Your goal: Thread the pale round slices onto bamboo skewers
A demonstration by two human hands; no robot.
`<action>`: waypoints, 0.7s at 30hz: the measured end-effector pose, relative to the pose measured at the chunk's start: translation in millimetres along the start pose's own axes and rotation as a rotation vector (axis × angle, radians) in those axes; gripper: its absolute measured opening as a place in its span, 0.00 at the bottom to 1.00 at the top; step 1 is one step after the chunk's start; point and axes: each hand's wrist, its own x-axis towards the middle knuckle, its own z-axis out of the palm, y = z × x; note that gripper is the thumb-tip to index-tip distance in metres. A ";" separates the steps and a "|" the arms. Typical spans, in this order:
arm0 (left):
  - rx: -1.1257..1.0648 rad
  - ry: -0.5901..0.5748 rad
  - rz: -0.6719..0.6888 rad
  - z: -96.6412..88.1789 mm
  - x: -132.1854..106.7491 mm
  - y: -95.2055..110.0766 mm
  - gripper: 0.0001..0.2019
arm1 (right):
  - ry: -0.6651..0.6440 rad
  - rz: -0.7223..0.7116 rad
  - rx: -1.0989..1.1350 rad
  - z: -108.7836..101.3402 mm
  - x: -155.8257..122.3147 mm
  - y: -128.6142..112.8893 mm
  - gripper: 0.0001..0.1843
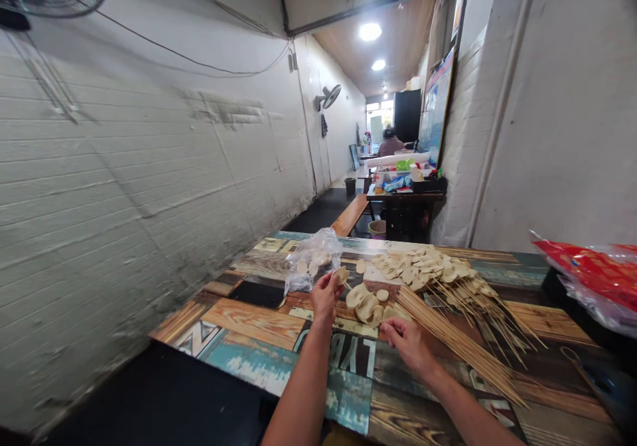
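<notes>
Left hand (326,295) fingers pinching pale slice (342,274), right hand (409,341) fingers curled at skewers (460,343), grip unclear

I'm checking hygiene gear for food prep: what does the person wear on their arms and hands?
Nothing visible: the left hand and right hand are ungloved; the left forearm and right forearm are bare, no sleeves in view, and no watch, ring or wristband shows.

Table (249,323): patchwork top of painted wood planks. Lying on it: clear plastic bag (313,253) at far left; loose pale slices (365,303) at centre; bare bamboo skewers (458,343) bundled just right of them; heap of loaded skewers (428,267) behind.
</notes>
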 end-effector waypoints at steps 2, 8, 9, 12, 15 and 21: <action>0.012 0.016 -0.007 -0.9 1.7 -0.6 0.14 | -0.008 -0.006 -0.001 -0.4 -0.3 0.2 0.19; -0.031 0.028 -0.097 -2.3 3.3 1.4 0.13 | -0.027 -0.019 0.018 -1.8 0.7 -3.0 0.20; -0.042 0.028 -0.108 -2.1 2.8 2.2 0.13 | -0.028 -0.018 0.020 -2.0 0.8 -3.2 0.21; -0.061 0.020 -0.134 -1.4 1.0 4.7 0.12 | -0.036 -0.002 0.016 -2.6 1.1 -2.8 0.20; -0.072 0.003 -0.159 -0.8 -0.4 6.2 0.12 | -0.042 0.012 0.000 -2.7 1.2 -2.4 0.20; -0.073 -0.025 -0.157 1.2 -1.0 4.8 0.14 | -0.048 0.007 -0.001 -0.4 1.2 -3.3 0.20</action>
